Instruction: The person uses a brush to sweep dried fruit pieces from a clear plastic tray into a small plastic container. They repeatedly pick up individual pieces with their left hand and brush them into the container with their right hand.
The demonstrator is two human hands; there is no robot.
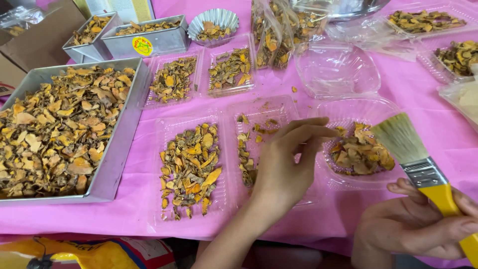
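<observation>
Two hands over the pink bench: the left hand (281, 164) and the right hand (423, 226). One brush (418, 162), yellow-handled. Three metal trays of dried orange chips: one big tray (122, 144) and two small deep tins (149, 45). One fluted metal cup (215, 20). Four flat clear plastic trays hold chips between them (189, 169).
</observation>
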